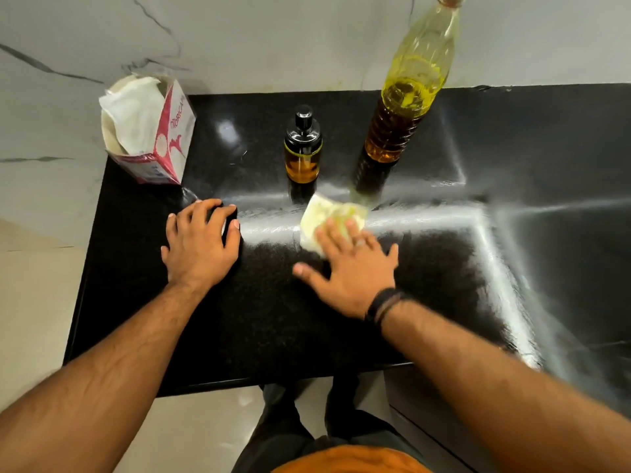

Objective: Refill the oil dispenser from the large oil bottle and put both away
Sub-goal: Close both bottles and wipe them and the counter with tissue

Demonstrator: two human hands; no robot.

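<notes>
The small oil dispenser stands upright on the black counter, black pump top on, amber oil inside. To its right stands the large clear oil bottle, capped, oil filling its lower part. My right hand lies flat, fingers spread, pressing an oil-yellowed tissue onto the counter just in front of both bottles. My left hand rests palm down on the counter to the left, with nothing in it.
An opened pink-and-white tissue pack with white tissues sticking out sits at the back left corner. A marble wall runs behind the counter. The counter's front edge is near my body, floor tiles to the left.
</notes>
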